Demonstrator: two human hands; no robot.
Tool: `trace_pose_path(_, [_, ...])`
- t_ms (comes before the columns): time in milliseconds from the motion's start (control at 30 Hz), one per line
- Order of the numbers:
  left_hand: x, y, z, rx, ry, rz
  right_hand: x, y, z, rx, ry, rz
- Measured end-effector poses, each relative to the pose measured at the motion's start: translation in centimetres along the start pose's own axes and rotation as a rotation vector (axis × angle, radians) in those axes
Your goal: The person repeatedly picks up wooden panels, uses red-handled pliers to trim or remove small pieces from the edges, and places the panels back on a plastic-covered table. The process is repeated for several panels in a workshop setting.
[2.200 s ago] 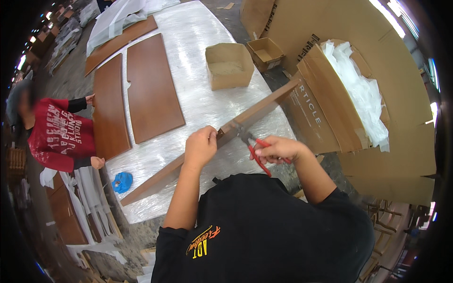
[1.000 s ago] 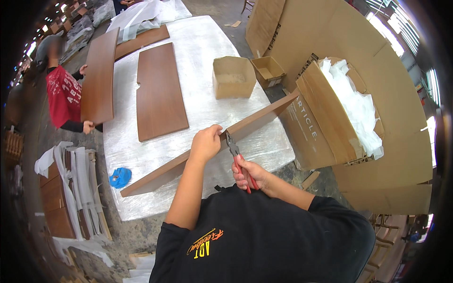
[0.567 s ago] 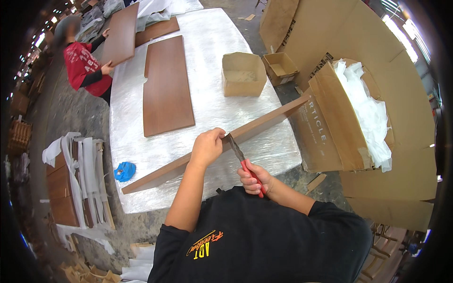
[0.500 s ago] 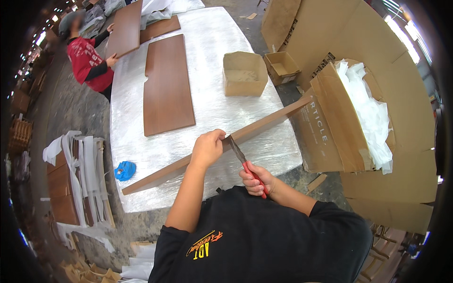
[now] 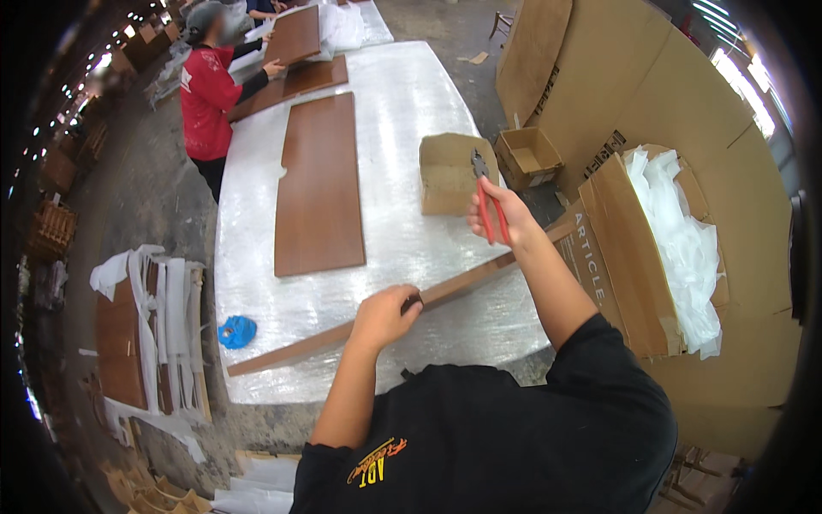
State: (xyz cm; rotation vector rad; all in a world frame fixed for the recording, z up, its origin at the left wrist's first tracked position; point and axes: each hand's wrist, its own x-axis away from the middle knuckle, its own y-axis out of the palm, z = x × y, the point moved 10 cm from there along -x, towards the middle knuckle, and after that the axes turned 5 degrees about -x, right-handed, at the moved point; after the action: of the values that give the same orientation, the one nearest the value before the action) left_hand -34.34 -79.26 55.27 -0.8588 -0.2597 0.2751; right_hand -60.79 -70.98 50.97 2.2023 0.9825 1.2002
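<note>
A long brown wooden board [image 5: 467,287] stands on its narrow edge, slanting across the near part of the wrapped table. My left hand [image 5: 381,319] grips its top edge near the middle, with the fingers curled over the far side and partly hidden. In my right hand [image 5: 509,212] is a pair of pliers with red handles [image 5: 485,214], raised above the board's right half. Their dark jaws point away from me, in front of a small open cardboard box [image 5: 438,197]. Nothing can be made out between the jaws.
A flat brown panel [image 5: 321,188] lies on the plastic-wrapped table [image 5: 402,103]. A blue bundle [image 5: 236,331] sits at the left edge. To the right stands a large carton [image 5: 629,265] stuffed with white wrapping. A person in red [image 5: 207,107] handles another panel [image 5: 295,36] at far left.
My right hand has lifted the pliers off the board and carried them away, toward the cardboard box. My left hand stays on the board. The co-worker's panel has shifted.
</note>
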Motion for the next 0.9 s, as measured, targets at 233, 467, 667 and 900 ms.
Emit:
trace_pose_path(233, [4.9, 0.5, -2.5, -0.096, 0.022, 0.057, -16.6, -4.4, -0.9, 0.077, 0.174, 0.127])
trace_pose_path(467, [5.4, 1.9, -2.4, -0.182, -0.032, -0.006, -15.9, -1.9, -1.7, 0.358, -0.047, -0.01])
trace_pose_path(667, [6.1, 4.5, -2.4, -0.253, -0.003, -0.171, 1.7, 0.1, -7.5, 0.544, -0.464, 0.004])
trace_pose_path(900, [4.0, 5.9, -3.3, -0.223, 0.047, -0.346, 22.2, -15.6, -9.7, 0.122, -0.834, 0.439])
